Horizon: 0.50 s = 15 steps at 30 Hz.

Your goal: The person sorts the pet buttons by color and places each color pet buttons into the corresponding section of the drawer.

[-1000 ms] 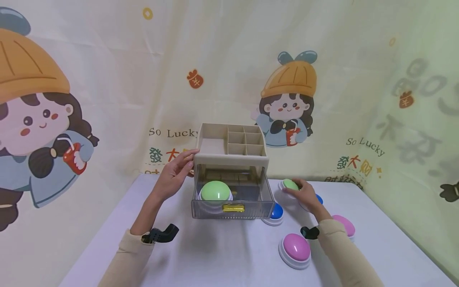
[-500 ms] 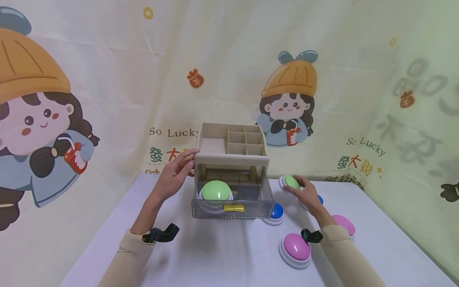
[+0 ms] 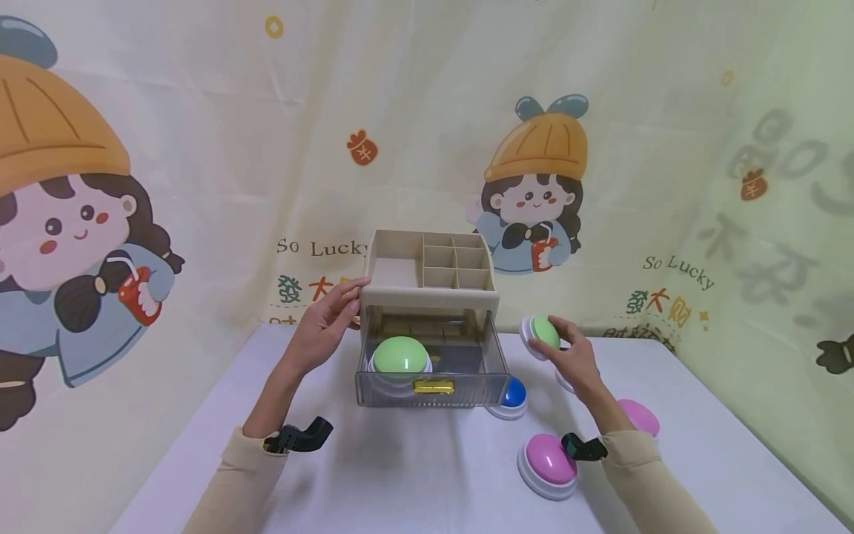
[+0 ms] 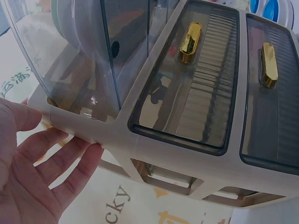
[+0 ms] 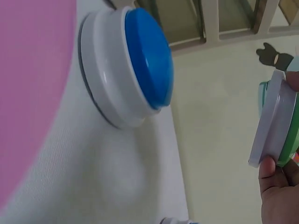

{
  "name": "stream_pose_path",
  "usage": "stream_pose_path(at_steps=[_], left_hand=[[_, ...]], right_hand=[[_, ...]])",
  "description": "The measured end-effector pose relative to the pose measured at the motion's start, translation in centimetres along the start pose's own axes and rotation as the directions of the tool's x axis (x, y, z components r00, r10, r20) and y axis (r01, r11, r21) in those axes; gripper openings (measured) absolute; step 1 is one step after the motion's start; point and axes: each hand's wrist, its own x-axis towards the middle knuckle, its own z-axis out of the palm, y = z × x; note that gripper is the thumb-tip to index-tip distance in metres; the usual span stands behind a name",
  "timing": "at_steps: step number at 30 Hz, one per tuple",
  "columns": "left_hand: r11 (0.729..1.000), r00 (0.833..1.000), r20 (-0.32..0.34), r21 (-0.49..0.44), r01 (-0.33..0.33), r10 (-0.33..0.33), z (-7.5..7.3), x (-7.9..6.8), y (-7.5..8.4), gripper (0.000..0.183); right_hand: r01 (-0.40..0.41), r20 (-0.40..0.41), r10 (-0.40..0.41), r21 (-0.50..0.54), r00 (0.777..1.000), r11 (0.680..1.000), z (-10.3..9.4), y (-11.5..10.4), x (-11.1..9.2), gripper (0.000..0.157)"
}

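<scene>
My right hand [image 3: 577,361] pinches a push button with a green dome and white base [image 3: 545,331], between thumb and fingers. In the head view the button is tilted; the right wrist view shows its white base [image 5: 275,126] edge-on, raised above the table level. My left hand [image 3: 320,331] rests its fingertips on the side of a beige desktop drawer organizer [image 3: 430,298]. In the left wrist view those fingers [image 4: 77,154] lie along the frame's edge. The organizer's clear top drawer [image 3: 387,393] is pulled out, and another green push button [image 3: 400,354] sits inside it.
Blue push buttons stand on the white table [image 3: 400,475], one [image 3: 514,393] beside the drawer and another partly behind my right hand. A pink button [image 3: 551,458] is nearer, a second pink one [image 3: 638,417] further right. Two closed drawers with gold handles [image 4: 190,39] show below.
My right hand has lifted the green push button off the table and tilted it, drawing slightly up. The left hand and the organizer have stayed in place.
</scene>
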Motion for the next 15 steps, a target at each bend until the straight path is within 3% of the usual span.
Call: stream_pose_path(at_steps=[15], left_hand=[[1.000,1.000,0.004,-0.006,-0.006,0.006,0.0,0.0,-0.1,0.042]], right_hand=[[0.093,-0.040,-0.090,0.066,0.995,0.993,0.3,-3.3,-2.9,0.079]])
